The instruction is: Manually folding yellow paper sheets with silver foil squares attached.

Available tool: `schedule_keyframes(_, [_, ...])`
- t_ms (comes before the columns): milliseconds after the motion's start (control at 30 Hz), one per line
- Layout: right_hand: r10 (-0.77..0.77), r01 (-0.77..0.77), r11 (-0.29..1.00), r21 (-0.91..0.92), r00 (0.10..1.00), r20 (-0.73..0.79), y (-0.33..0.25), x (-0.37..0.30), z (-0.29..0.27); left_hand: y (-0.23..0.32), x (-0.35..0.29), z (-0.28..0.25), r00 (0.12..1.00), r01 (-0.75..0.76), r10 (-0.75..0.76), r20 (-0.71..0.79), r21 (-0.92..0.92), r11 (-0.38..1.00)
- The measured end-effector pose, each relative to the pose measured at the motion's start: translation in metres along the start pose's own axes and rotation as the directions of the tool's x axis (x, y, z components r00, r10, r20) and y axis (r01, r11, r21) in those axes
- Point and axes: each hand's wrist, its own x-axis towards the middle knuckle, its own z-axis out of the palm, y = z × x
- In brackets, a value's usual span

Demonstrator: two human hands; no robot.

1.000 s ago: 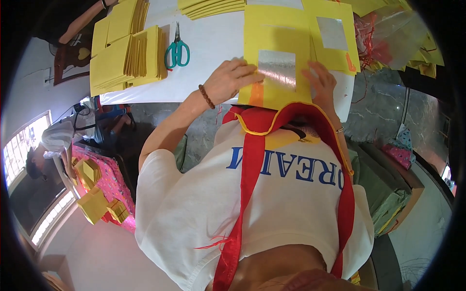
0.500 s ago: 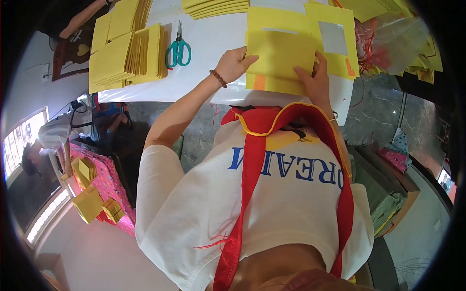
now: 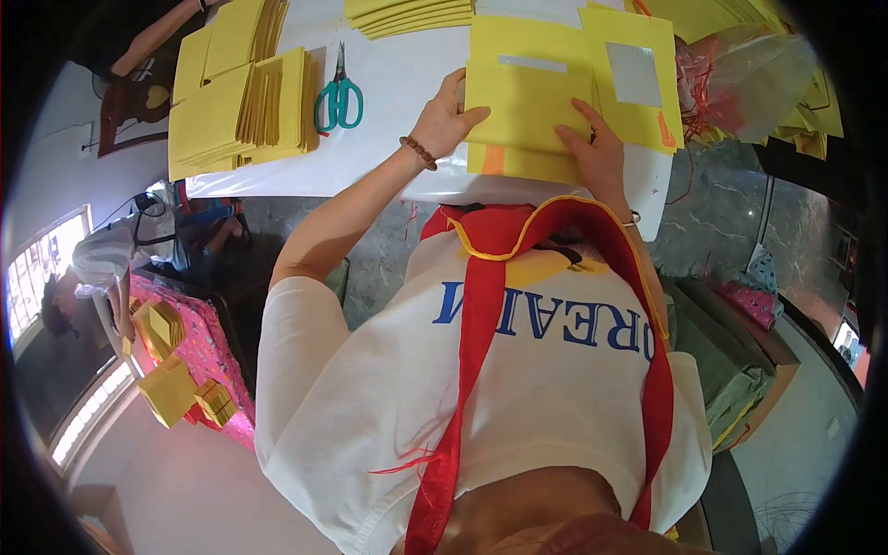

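Observation:
A folded yellow paper sheet lies on a stack at the table's near edge, an orange patch showing at its lower left. At its left edge my left hand grips it, thumb on top and fingers along the side. My right hand lies on its right part, thumb and forefinger stretched apart on the paper. Just right of it is a yellow sheet with a pale window. Teal-handled scissors lie left of my left hand, points away from me.
Stacks of folded yellow paper stand on the left of the white table, with another pile at the back. A clear plastic bag and red strings are at the right. Another person's arm reaches in at the far left.
My right hand has shifted slightly left, its forefinger now stretched over the paper instead of at its right edge. My left fingers have straightened upward along the left edge.

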Motion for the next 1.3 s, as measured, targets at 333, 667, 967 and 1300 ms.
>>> schedule_keyframes(333, [-0.024, 0.023, 0.999, -0.031, 0.999, -0.024, 0.0, 0.0, 0.003, 0.046, -0.005, -0.009, 0.765, -0.283, 0.635, -0.107, 0.831, 0.48])
schedule_keyframes(667, [-0.081, 0.076, 0.992, -0.104, 0.996, -0.037, 0.007, 0.001, 0.003, 0.03, -0.009, 0.046, 0.68, -0.668, 0.526, 0.511, 0.727, 0.156])
schedule_keyframes(967, [-0.522, 0.477, 0.6, -0.643, 0.842, 0.137, 0.009, -0.038, -0.001, 0.026, -0.009, 0.048, 0.702, -0.656, 0.502, 0.505, 0.732, 0.183])
schedule_keyframes(1300, [-0.44, 0.5, 0.53, -0.685, 0.852, 0.282, 0.03, -0.042, 0.002, 0.034, -0.002, 0.047, 0.666, -0.675, 0.534, 0.52, 0.726, 0.134])
